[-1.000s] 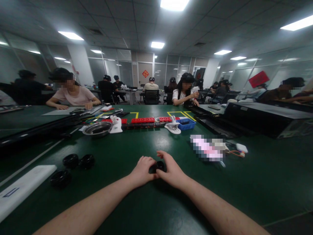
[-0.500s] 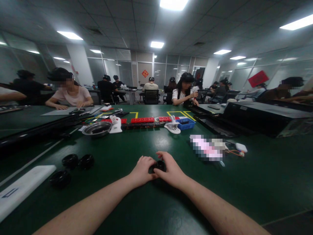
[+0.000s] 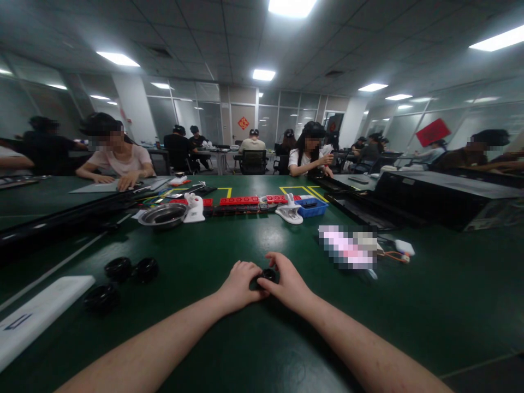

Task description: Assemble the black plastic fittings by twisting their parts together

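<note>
A small round black part (image 3: 267,274) rests on the green table (image 3: 213,338), gripped from both sides. My left hand (image 3: 239,284) curls round its left side and my right hand (image 3: 289,281) wraps its right side, fingers bent over the top. Most of the part is hidden between the fingers. Three more round black parts (image 3: 131,270) lie to the left, apart from my hands.
A white flat board (image 3: 39,311) lies at the near left. Further back stand a metal bowl (image 3: 162,215), white clips (image 3: 290,212), red strips (image 3: 239,201) and a blue tray (image 3: 311,207). Black cases (image 3: 409,202) fill the right side. Other people sit at the far tables.
Both hands stay closed round the black part with only slight finger shifts. A person at the far left table has moved a hand.
</note>
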Motion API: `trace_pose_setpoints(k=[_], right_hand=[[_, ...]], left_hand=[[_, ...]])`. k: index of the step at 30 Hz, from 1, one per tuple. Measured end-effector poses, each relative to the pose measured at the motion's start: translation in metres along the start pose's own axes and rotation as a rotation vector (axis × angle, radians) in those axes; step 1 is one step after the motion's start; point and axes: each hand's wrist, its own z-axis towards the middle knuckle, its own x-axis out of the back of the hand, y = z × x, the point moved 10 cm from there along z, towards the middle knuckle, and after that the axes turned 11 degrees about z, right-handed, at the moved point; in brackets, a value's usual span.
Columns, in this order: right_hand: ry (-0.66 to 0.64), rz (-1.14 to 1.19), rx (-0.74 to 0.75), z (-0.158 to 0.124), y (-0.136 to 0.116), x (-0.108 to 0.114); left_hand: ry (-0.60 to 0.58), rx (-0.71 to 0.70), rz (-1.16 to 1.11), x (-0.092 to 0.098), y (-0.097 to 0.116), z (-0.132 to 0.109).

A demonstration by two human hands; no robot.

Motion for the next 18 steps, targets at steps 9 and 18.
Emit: trace_pose_setpoints(k=[9,18], right_hand=[[-0.096,0.048,0.04,-0.003,-0.009,-0.005],[-0.042,-0.026,-0.047,0.001,0.005,-0.008]], left_hand=[[-0.015,0.013,-0.015,-0.001,-0.002,0.0],[-0.015,0.019,-0.01,0.0,0.0,0.0]])
